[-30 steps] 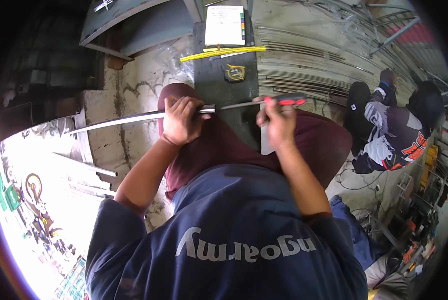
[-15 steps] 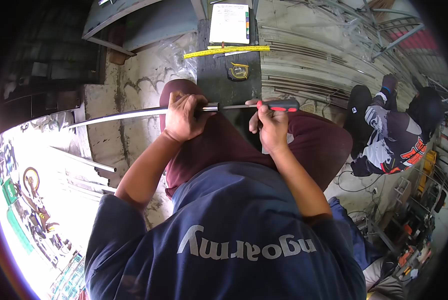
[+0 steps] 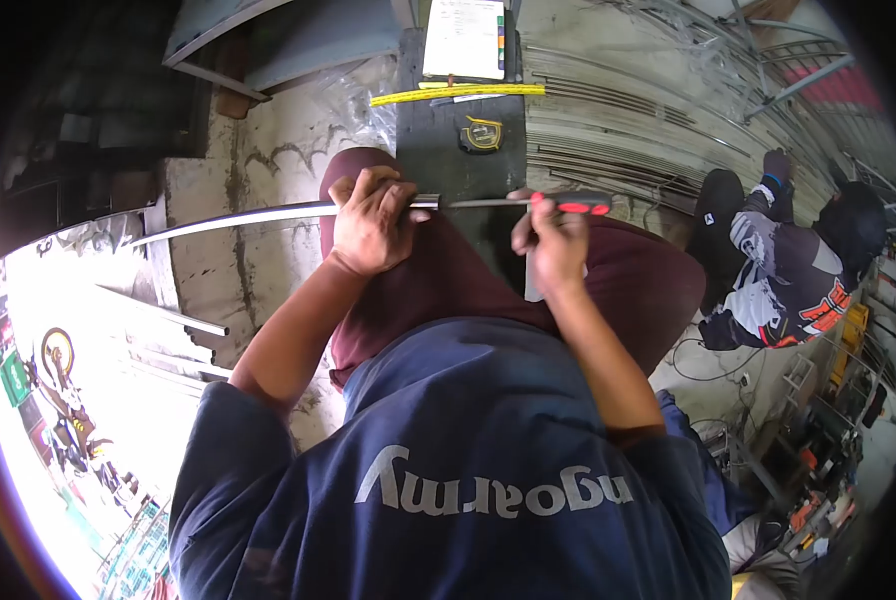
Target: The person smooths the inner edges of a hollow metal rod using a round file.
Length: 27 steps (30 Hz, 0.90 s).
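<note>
My left hand (image 3: 371, 222) is wrapped round a shiny metal tube (image 3: 258, 215) near its right end, over my left thigh. The tube runs far out to the left. In my right hand (image 3: 555, 240) is a screwdriver (image 3: 570, 204) with a red and grey handle, held by thumb and fingers. Its shaft points left, the tip close to the tube's end. Beyond my hands, a dark bench (image 3: 438, 135) bears a tape measure (image 3: 481, 134), a yellow ruler strip (image 3: 458, 93) and an open notebook (image 3: 465, 40).
Long metal rods (image 3: 608, 165) lie on the floor to the right of the bench. A person (image 3: 788, 260) in a patterned top crouches at the right. More tubes (image 3: 183, 315) lie at the left, and clear plastic wrap (image 3: 363, 105) sits beside the bench.
My right hand and the screwdriver have shifted slightly to the right, drawing the tip a little away from the tube. The view has tilted slightly.
</note>
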Motion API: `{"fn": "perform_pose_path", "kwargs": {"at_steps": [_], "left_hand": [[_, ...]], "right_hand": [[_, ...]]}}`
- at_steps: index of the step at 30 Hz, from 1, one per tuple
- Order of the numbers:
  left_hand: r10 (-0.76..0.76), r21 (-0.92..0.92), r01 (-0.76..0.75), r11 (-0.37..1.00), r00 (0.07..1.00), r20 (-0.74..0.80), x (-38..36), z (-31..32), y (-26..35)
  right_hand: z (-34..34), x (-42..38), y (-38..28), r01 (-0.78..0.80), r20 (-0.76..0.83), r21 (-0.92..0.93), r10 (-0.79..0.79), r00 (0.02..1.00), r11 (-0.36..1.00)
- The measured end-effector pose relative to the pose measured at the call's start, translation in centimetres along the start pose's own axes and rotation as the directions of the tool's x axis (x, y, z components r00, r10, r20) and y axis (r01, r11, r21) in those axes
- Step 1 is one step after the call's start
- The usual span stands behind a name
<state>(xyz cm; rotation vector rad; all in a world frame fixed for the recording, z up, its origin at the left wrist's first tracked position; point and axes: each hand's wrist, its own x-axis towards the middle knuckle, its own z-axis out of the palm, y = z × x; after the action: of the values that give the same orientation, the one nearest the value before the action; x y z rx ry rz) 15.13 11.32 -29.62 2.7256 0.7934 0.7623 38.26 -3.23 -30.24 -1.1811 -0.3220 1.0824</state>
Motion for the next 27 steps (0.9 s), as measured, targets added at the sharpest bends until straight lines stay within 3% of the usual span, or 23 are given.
{"fn": "perform_pose_path", "kwargs": {"at_steps": [1, 5, 8, 9, 13, 16, 17, 20, 24, 27], "left_hand": [[-0.002, 0.002, 0.002, 1.000, 1.000, 0.016, 0.1, -0.1, 0.0], [-0.016, 0.023, 0.015, 1.000, 0.998, 0.053, -0.2, -0.5, -0.4], [-0.023, 0.005, 0.023, 1.000, 0.998, 0.061, -0.3, 0.4, -0.5], [-0.013, 0.012, 0.013, 1.000, 0.998, 0.064, -0.1, 0.2, -0.5], [-0.021, 0.030, 0.019, 0.999, 0.997, 0.070, 0.0, -0.4, -0.3], [-0.012, 0.030, 0.010, 1.000, 0.998, 0.055, 0.1, 0.0, -0.2], [-0.018, 0.033, 0.016, 0.999, 0.998, 0.061, 0.0, -0.1, -0.1], [-0.035, 0.042, 0.032, 0.999, 0.998, 0.055, -0.3, -0.1, -0.3], [-0.031, 0.015, 0.030, 0.999, 0.999, 0.010, -0.3, 0.2, 0.1], [-0.036, 0.007, 0.036, 0.999, 0.999, -0.011, -0.5, -0.1, 0.0]], "right_hand": [[-0.1, -0.1, 0.3, 0.002, 0.067, 0.046, -0.005, 0.998, 0.999], [-3.9, 3.0, 0.8, 0.135, -0.025, -0.015, -0.135, 0.991, 0.991], [-1.7, 0.7, 0.2, 0.011, -0.010, 0.006, -0.011, 1.000, 1.000], [-1.8, 0.3, 0.6, 0.010, 0.048, 0.057, -0.013, 0.999, 0.998], [-4.1, 2.7, 0.7, 0.102, -0.082, 0.031, -0.099, 0.992, 0.994], [0.1, -0.7, -0.5, -0.028, 0.007, 0.006, 0.028, 1.000, 1.000], [0.4, -0.6, -0.1, 0.023, 0.040, 0.067, -0.025, 0.999, 0.998], [-3.9, 2.3, 0.0, 0.095, -0.070, -0.038, -0.097, 0.993, 0.995], [0.2, -1.0, 0.2, -0.001, -0.028, 0.014, 0.002, 1.000, 1.000], [-1.6, 0.9, -0.7, 0.056, -0.105, -0.069, -0.063, 0.992, 0.996]]}}
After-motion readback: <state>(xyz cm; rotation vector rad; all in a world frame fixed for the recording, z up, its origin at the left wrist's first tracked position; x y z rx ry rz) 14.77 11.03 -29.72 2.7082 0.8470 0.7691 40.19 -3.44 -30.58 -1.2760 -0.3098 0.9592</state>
